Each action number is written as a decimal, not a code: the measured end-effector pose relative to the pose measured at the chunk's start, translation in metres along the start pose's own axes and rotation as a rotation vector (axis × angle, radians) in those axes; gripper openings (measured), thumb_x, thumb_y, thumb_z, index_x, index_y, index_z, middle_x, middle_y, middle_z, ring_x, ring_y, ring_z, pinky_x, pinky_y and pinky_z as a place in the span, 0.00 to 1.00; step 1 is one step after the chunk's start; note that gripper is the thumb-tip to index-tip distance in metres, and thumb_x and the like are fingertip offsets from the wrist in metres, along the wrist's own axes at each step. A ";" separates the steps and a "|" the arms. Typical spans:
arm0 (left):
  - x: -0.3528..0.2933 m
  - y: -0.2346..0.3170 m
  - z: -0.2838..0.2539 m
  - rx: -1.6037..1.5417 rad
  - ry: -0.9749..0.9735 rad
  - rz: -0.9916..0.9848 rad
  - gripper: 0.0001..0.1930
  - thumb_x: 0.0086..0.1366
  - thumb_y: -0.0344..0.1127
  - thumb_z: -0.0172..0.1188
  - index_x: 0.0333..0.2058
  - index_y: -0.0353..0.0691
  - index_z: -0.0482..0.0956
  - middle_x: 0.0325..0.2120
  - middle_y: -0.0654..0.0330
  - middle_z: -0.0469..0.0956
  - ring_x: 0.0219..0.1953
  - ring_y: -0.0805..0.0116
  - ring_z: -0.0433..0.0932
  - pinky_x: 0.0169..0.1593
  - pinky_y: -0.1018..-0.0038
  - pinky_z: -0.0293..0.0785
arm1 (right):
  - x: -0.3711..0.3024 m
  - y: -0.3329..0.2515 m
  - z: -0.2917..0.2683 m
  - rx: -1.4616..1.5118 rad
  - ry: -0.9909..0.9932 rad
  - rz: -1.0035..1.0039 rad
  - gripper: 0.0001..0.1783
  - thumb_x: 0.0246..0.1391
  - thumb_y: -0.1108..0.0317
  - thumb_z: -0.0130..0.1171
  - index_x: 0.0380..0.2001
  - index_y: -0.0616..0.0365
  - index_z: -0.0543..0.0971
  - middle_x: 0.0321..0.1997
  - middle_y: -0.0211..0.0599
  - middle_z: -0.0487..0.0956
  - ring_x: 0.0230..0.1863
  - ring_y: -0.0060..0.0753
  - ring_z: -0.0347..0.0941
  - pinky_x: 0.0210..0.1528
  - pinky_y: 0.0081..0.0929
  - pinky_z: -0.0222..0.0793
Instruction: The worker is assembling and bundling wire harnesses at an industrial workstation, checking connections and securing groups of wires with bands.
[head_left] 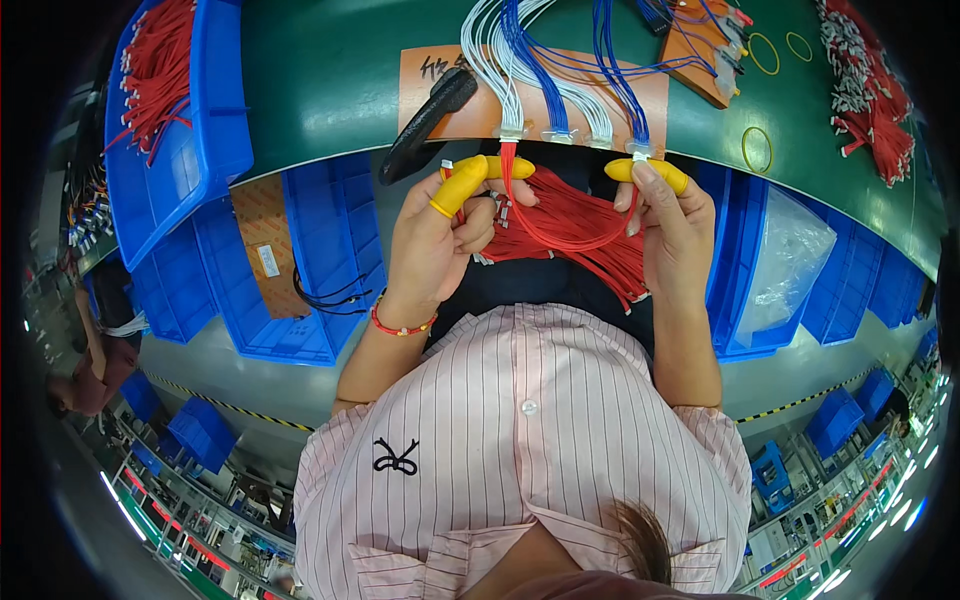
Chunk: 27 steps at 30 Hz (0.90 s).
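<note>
A: Head view. Where's the red harness (545, 240)?

B: Slung between both hands in a sagging loop. Belly sits between 4 and 5 o'clock from the left fingertips, between 7 and 8 from the right ones.

A: Left hand (450, 215)?

B: Two yellow cots on. Digits pinched round the red wires, just at 6 o'clock of a whitish connector (510, 132) on the orange board (655, 110)'s near edge. Side plug (447, 164), small and white, pokes out on the hand's 12 o'clock side.

A: Right hand (680, 215)?

B: Bare thumb against a yellow-capped finger, pinching the harness's other end. End plug (641, 157), white, shows at 12 o'clock of the thumb tip. Mated with the connector above it or just close: can't tell.

A: Harness looks?

B: Several thin red wires. Straight and bunched at the left grip, slightly spread through the curve.

A: Around it?

B: Pile of red harnesses (575, 213) behind the loop, some white ends showing. White wires (500, 98) and blue wires (543, 90) reach the board from 12.
</note>
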<state>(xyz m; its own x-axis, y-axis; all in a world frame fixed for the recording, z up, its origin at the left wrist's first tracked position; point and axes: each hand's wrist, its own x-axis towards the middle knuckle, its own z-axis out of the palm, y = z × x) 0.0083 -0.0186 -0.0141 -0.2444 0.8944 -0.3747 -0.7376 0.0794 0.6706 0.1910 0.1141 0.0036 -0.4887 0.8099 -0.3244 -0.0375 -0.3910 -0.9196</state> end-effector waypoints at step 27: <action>0.000 0.003 -0.002 0.025 0.005 0.000 0.19 0.73 0.34 0.40 0.50 0.24 0.73 0.38 0.49 0.80 0.15 0.86 0.51 0.18 0.86 0.47 | 0.000 0.004 0.002 0.094 0.046 -0.013 0.13 0.61 0.66 0.58 0.37 0.67 0.82 0.25 0.36 0.80 0.20 0.16 0.66 0.24 0.14 0.59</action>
<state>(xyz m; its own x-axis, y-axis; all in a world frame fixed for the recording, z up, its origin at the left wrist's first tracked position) 0.0050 -0.0195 -0.0134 -0.2478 0.8922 -0.3777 -0.7219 0.0900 0.6861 0.1890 0.1112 0.0003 -0.4475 0.8332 -0.3247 -0.1259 -0.4182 -0.8996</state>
